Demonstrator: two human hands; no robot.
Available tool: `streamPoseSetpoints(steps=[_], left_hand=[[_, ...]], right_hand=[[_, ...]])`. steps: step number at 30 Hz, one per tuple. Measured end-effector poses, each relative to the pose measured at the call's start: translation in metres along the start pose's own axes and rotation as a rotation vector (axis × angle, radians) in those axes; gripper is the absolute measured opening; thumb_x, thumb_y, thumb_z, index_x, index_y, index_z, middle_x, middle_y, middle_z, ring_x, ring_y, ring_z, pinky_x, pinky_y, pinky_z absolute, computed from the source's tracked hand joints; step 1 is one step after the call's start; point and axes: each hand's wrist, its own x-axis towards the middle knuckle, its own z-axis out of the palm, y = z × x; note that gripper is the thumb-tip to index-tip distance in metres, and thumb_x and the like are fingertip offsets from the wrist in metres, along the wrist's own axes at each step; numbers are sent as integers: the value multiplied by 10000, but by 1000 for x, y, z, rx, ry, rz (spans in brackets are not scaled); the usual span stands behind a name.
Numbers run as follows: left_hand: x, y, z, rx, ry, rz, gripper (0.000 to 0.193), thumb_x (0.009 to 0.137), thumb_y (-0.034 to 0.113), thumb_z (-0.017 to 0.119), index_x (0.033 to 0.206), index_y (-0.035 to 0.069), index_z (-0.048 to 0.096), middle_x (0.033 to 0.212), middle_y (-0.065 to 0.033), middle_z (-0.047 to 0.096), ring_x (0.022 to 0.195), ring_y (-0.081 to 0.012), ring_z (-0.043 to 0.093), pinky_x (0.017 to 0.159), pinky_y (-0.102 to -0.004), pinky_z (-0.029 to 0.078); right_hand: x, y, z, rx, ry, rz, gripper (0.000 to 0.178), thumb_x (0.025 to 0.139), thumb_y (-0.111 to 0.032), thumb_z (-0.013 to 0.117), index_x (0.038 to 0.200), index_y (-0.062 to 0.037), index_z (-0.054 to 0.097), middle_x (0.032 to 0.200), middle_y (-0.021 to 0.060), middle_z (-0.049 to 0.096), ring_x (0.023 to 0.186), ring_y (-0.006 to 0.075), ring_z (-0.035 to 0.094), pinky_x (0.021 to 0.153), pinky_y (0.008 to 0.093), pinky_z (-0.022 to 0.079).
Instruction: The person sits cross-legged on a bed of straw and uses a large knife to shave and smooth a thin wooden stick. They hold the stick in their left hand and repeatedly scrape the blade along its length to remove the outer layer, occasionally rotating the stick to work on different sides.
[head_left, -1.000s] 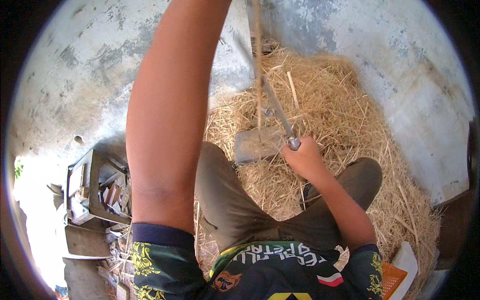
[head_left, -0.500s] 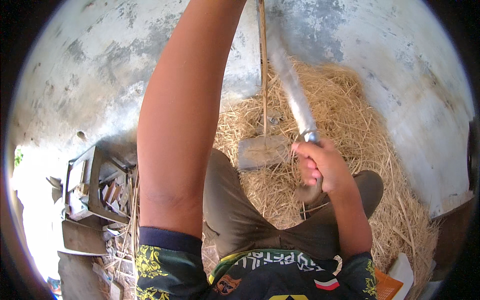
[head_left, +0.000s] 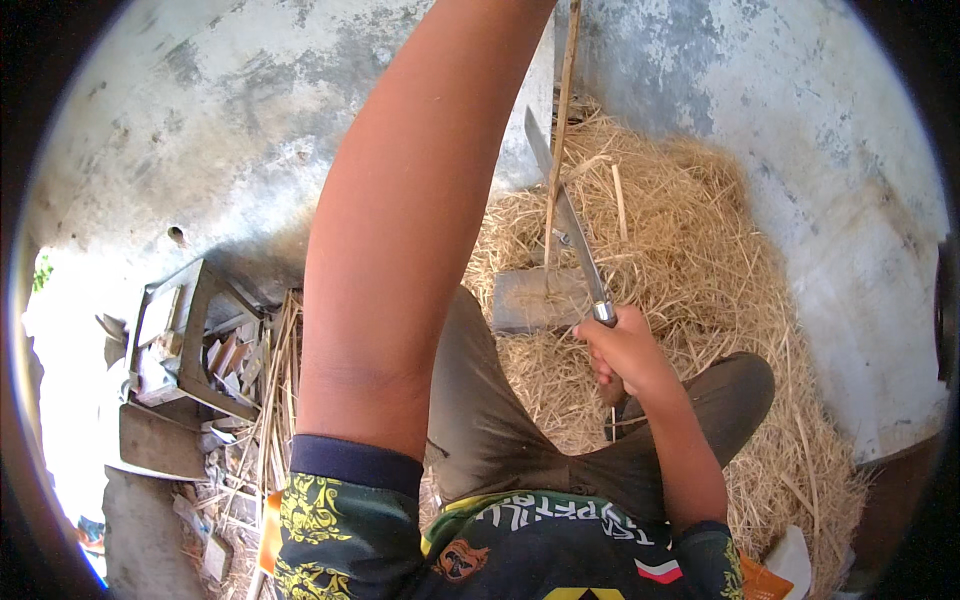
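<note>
My right hand (head_left: 632, 355) is closed around the handle of a long knife (head_left: 583, 238), its blade slanting up and away to the left. The blade crosses a thin upright wooden stick (head_left: 565, 105), seemingly against it. The stick's lower end stands on a flat wooden block (head_left: 530, 302) on the floor between my legs. My left arm reaches up and forward past the upper edge, so my left hand is out of sight. A pale sliver (head_left: 619, 203) shows just right of the blade.
A large heap of straw-coloured shavings (head_left: 690, 230) lies around the block, against the worn wall (head_left: 780, 120). To the left stand a wooden frame (head_left: 190, 345) with scraps in it and a bundle of long thin sticks (head_left: 283, 370). An orange and white object (head_left: 775, 575) lies at lower right.
The knife, blurred and right of the stick before, now crosses the stick and is sharp. The pale sliver has appeared beside it. The view has shifted slightly.
</note>
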Motion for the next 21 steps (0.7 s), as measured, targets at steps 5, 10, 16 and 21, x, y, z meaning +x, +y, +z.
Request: streamPoseSetpoints(steps=[5, 10, 16, 21], left_hand=[[11, -14, -11, -6, 5, 119, 584, 1038, 451, 403, 650, 27, 505, 506, -65, 467, 436, -165, 470, 425, -348, 383], [13, -18, -20, 180, 114, 209, 629, 1037, 452, 409, 610, 1, 508, 512, -68, 482, 462, -177, 476, 469, -363, 387], [28, -31, -21, 312, 168, 345, 632, 1034, 444, 425, 620, -17, 550, 509, -78, 492, 470, -185, 479, 492, -373, 399], [9, -4, -21, 50, 125, 6, 550, 1033, 401, 441, 712, -18, 597, 522, -60, 495, 441, -168, 471, 446, -355, 395]], right_hand=[[-8, -29, -26, 577, -358, 131, 266, 874, -95, 636, 666, -94, 469, 495, -36, 424, 376, 80, 414, 358, 266, 320], [-37, -80, 8, 257, 205, -573, 281, 905, -93, 623, 659, -93, 486, 520, -23, 479, 382, 81, 442, 358, 269, 344], [45, 20, 0, -524, 165, -135, 273, 895, -166, 617, 660, -59, 529, 530, 1, 500, 406, 113, 489, 378, 327, 355], [28, -5, -4, 72, 19, 38, 209, 853, -129, 627, 692, -81, 504, 512, -21, 446, 369, 89, 414, 350, 288, 330]])
